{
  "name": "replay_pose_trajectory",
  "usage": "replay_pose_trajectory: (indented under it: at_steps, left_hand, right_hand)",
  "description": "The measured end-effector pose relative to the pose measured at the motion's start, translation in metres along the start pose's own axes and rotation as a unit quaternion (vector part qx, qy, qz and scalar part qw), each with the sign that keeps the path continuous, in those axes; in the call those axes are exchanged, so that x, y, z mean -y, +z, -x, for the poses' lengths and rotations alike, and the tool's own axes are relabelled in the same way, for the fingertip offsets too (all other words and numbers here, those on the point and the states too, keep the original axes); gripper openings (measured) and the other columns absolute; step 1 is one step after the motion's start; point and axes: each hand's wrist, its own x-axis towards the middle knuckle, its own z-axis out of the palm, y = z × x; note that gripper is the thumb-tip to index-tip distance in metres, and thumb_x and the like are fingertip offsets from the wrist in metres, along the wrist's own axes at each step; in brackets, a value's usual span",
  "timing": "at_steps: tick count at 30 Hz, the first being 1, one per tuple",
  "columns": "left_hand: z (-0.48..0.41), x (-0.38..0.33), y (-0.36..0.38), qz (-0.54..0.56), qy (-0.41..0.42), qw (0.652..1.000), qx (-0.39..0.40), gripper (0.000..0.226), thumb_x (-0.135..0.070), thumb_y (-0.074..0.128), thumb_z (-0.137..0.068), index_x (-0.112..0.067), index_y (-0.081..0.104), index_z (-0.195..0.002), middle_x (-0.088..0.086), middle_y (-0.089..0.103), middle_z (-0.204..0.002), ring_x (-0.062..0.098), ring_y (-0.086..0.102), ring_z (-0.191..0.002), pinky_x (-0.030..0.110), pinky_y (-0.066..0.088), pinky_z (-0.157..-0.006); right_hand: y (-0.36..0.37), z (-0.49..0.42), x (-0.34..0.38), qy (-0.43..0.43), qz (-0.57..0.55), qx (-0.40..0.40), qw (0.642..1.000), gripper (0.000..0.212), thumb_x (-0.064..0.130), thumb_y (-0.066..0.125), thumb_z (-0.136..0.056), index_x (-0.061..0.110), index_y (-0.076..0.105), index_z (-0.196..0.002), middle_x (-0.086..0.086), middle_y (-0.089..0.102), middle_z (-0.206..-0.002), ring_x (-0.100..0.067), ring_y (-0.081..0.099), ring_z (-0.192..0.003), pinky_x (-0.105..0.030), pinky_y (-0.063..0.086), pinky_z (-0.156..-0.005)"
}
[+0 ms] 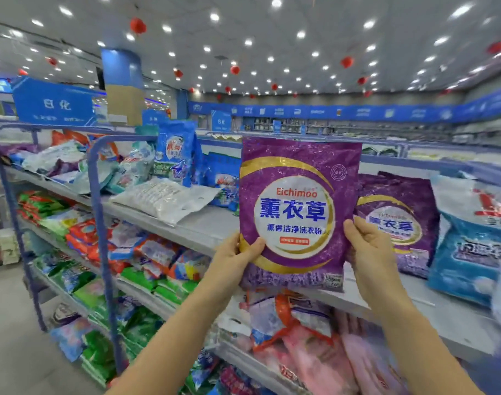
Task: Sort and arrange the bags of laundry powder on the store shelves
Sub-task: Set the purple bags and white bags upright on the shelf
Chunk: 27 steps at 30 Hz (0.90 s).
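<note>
Now a purple bag is gripped upright before the shelf by left hand and right hand (placement pending); it is best stood beside its twin at three o'clock.

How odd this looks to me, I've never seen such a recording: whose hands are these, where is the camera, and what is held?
There is no machine here. A person wears one wide-angle camera on the head, so you look down their own arms. The left hand and the right hand each grip a lower side of a purple bag of laundry powder, held upright before the top shelf. On that shelf a matching purple bag sits to the right, beside a light blue bag; to the left a white bag lies flat. The lower shelf holds more bags in many colours.
</note>
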Motion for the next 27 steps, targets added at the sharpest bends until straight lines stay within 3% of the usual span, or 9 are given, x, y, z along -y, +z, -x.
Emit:
replay_pose_trajectory:
  at_steps: [4, 8, 10, 12, 14, 16, 20, 24, 27]
  left_hand:
    - [-0.078, 0.011, 0.018, 0.005, -0.009, 1.0, 0.026, 0.013, -0.016, 0.059, -0.091, -0.024, 0.064, -0.1, -0.006, 0.076, -0.091, 0.009, 0.072, -0.085, 0.019, 0.056, -0.066]
    - [-0.144, 0.028, 0.033, -0.008, -0.042, 0.998, 0.053, 0.011, -0.021, 0.058, -0.093, -0.023, 0.063, -0.103, -0.005, 0.073, -0.094, 0.007, 0.071, -0.079, 0.022, 0.057, -0.064]
    - [-0.17, 0.04, 0.038, -0.013, -0.077, 0.994, 0.076, 0.02, -0.024, 0.058, -0.093, -0.018, 0.062, -0.112, 0.0, 0.073, -0.1, 0.013, 0.071, -0.085, 0.03, 0.059, -0.068]
    - [-0.191, 0.052, 0.042, -0.018, -0.115, 0.988, 0.097, 0.028, -0.024, 0.058, -0.094, -0.014, 0.058, -0.12, 0.007, 0.07, -0.111, 0.024, 0.067, -0.1, 0.043, 0.056, -0.084]
    - [-0.21, 0.061, 0.044, -0.023, -0.14, 0.983, 0.115, 0.03, -0.023, 0.058, -0.094, -0.012, 0.057, -0.122, 0.01, 0.069, -0.115, 0.028, 0.066, -0.103, 0.046, 0.053, -0.09]
    - [-0.224, 0.072, 0.047, -0.022, -0.161, 0.977, 0.137, 0.026, -0.021, 0.057, -0.095, -0.013, 0.056, -0.12, 0.008, 0.068, -0.111, 0.024, 0.067, -0.094, 0.039, 0.056, -0.081]
    - [-0.235, 0.094, 0.049, -0.057, -0.211, 0.967, 0.129, 0.035, -0.008, 0.054, -0.096, -0.005, 0.049, -0.13, 0.017, 0.061, -0.126, 0.028, 0.064, -0.102, 0.037, 0.052, -0.084]
    - [-0.242, 0.1, 0.051, 0.0, -0.231, 0.964, 0.132, 0.037, 0.002, 0.049, -0.096, 0.0, 0.046, -0.132, 0.021, 0.059, -0.126, 0.019, 0.065, -0.073, 0.036, 0.055, -0.071]
    - [-0.244, 0.1, 0.051, 0.001, -0.246, 0.96, 0.133, 0.039, 0.001, 0.05, -0.095, 0.0, 0.045, -0.134, 0.022, 0.06, -0.125, 0.021, 0.062, -0.075, 0.041, 0.051, -0.081]
  right_hand:
    - [-0.015, -0.045, -0.001, 0.022, 0.064, 0.041, 0.997, 0.018, 0.032, 0.047, -0.096, 0.025, 0.064, -0.099, 0.015, 0.074, -0.087, 0.0, 0.068, -0.079, -0.017, 0.054, -0.066]
    - [-0.025, -0.074, -0.02, 0.054, 0.184, 0.07, 0.979, 0.021, 0.031, 0.057, -0.091, 0.027, 0.056, -0.111, 0.01, 0.069, -0.108, 0.0, 0.065, -0.091, -0.011, 0.049, -0.065]
    - [-0.031, -0.088, -0.031, 0.051, 0.222, 0.045, 0.973, 0.025, 0.023, 0.06, -0.091, 0.021, 0.055, -0.114, 0.005, 0.067, -0.111, -0.005, 0.064, -0.098, -0.019, 0.053, -0.078]
    - [-0.034, -0.1, -0.042, 0.059, 0.255, 0.017, 0.965, 0.024, 0.019, 0.061, -0.091, 0.014, 0.056, -0.114, 0.001, 0.068, -0.11, -0.013, 0.064, -0.102, -0.033, 0.051, -0.09]
    - [-0.036, -0.11, -0.054, 0.077, 0.296, 0.0, 0.952, 0.022, 0.023, 0.061, -0.091, 0.015, 0.056, -0.111, -0.001, 0.067, -0.109, -0.017, 0.063, -0.1, -0.035, 0.052, -0.087]
    - [-0.04, -0.117, -0.067, 0.101, 0.337, -0.007, 0.936, 0.019, 0.025, 0.062, -0.09, 0.02, 0.054, -0.107, -0.002, 0.065, -0.111, -0.017, 0.061, -0.098, -0.033, 0.052, -0.081]
    - [-0.049, -0.117, -0.092, 0.137, 0.439, -0.071, 0.885, 0.037, 0.027, 0.066, -0.087, 0.008, 0.052, -0.115, -0.009, 0.062, -0.109, -0.026, 0.059, -0.102, -0.045, 0.047, -0.092]
    - [-0.047, -0.118, -0.097, 0.125, 0.451, -0.091, 0.879, 0.031, 0.025, 0.067, -0.086, 0.011, 0.051, -0.11, -0.008, 0.063, -0.092, -0.026, 0.059, -0.089, -0.04, 0.048, -0.083]
    - [-0.042, -0.117, -0.094, 0.114, 0.461, -0.105, 0.874, 0.031, 0.024, 0.066, -0.087, 0.012, 0.051, -0.11, -0.005, 0.063, -0.088, -0.023, 0.06, -0.085, -0.037, 0.049, -0.079]
